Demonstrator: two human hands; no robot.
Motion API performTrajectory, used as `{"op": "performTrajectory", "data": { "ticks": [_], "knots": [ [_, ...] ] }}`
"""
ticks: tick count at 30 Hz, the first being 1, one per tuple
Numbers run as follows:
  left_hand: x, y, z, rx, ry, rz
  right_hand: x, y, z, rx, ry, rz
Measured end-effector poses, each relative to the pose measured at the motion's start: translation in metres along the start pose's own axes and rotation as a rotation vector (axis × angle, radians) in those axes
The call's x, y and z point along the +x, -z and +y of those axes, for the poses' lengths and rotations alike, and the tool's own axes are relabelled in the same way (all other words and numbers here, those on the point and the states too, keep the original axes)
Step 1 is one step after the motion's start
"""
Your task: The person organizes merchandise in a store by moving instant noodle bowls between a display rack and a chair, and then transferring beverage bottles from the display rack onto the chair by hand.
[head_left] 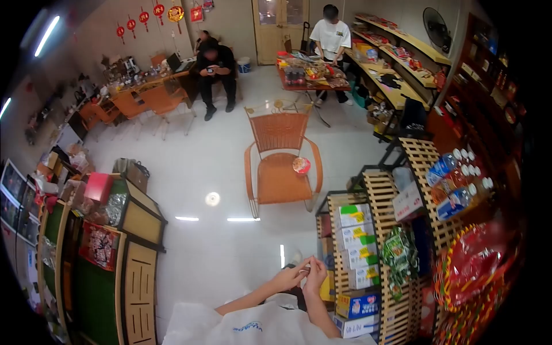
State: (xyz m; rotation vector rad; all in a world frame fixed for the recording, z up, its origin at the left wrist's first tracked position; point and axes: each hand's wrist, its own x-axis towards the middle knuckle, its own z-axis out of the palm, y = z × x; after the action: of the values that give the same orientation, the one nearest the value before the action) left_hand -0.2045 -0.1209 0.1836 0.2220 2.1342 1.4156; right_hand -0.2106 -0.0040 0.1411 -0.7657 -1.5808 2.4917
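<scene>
My left hand [291,276] and my right hand [315,274] meet in front of my body, low in the middle of the view. Their fingers are closed and pressed together at the tips. Anything small between them is too hidden to make out. To the right of my hands, a slatted wooden shelf [340,208] holds white cartons [357,239] with green and yellow printing. Farther ahead stands an orange-brown armchair [280,133], and on its seat rests a round red-and-white item [301,166].
On the left is a display rack [140,270] with boxes and packets. Bottle packs [451,175] and red packages [477,259] fill the right side. One person [214,69] sits at the back; another [331,37] stands behind a loaded table [322,83].
</scene>
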Motion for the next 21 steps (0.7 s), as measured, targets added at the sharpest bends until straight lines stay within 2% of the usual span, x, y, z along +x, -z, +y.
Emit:
{"op": "performTrajectory", "data": {
  "ticks": [1,3,6,7,8,9,10,11,13,15,16,17,18,20,21],
  "knots": [
    [0.016,0.007,0.001,0.015,0.015,0.011,0.014,-0.008,-0.003,0.001,-0.036,-0.013],
    [0.047,0.017,-0.002,-0.067,-0.198,0.146,0.047,-0.03,-0.016,0.032,-0.068,0.008],
    [0.09,0.052,0.034,-0.067,-0.064,0.091,0.084,-0.06,-0.06,0.034,0.088,-0.056],
    [0.106,0.058,0.042,-0.082,-0.046,0.15,0.091,-0.078,-0.094,0.039,0.131,-0.049],
    [0.128,0.064,0.044,-0.115,-0.171,0.193,0.097,-0.095,-0.131,0.054,0.113,-0.035],
    [0.128,0.079,0.083,-0.214,-0.054,0.179,0.109,-0.102,-0.148,0.1,0.123,-0.045],
    [0.135,0.089,0.124,-0.305,-0.122,0.18,0.111,-0.111,-0.18,0.086,0.225,-0.076],
    [0.132,0.097,0.162,-0.417,-0.101,0.217,0.116,-0.117,-0.199,0.088,0.347,-0.142],
    [0.141,0.103,0.199,-1.058,-0.314,0.071,0.12,-0.12,-0.232,0.13,0.474,-0.269],
    [0.134,0.108,0.235,-1.561,-0.235,-0.131,0.12,-0.117,-0.26,0.009,0.509,-0.306],
    [0.135,0.11,0.245,-1.635,-0.194,-0.215,0.12,-0.118,-0.27,-0.005,0.598,-0.327],
    [0.14,0.111,0.251,-1.644,-0.184,-0.206,0.123,-0.12,-0.28,-0.018,0.689,-0.35],
    [0.144,0.111,0.255,-1.709,-0.171,-0.335,0.125,-0.119,-0.289,-0.02,0.679,-0.349],
    [0.154,0.113,0.258,-1.783,-0.185,-0.567,0.129,-0.115,-0.305,-0.257,0.833,-0.384],
    [0.156,0.117,0.259,-1.783,-0.167,-0.569,0.13,-0.119,-0.309,-0.255,0.825,-0.371]
  ]
}}
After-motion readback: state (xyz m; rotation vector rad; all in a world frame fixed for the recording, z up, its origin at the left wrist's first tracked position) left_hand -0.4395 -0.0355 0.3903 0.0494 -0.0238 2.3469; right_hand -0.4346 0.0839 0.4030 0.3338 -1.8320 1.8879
